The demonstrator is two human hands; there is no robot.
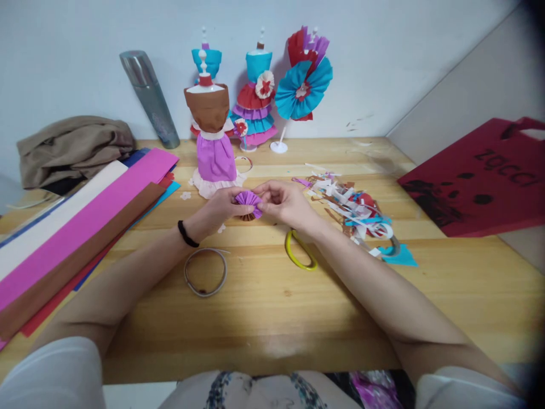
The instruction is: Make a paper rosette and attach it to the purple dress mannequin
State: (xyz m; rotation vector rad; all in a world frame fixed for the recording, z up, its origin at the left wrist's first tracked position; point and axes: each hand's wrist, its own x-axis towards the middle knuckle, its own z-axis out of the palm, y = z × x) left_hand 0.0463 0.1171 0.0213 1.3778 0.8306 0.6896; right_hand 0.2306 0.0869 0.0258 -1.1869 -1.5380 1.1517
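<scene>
A flask (151, 101) stands near what seems cloth (76, 145).

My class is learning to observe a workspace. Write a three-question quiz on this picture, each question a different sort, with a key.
1. True or false: the left hand and the right hand both hold the purple pleated piece.

2. Which wrist wears the black band?
A) left
B) right
C) neither

3. Fill the gap: the dress form nearest the hands has a ____ top above a purple skirt.

Key: 1. True; 2. A; 3. brown.
</scene>
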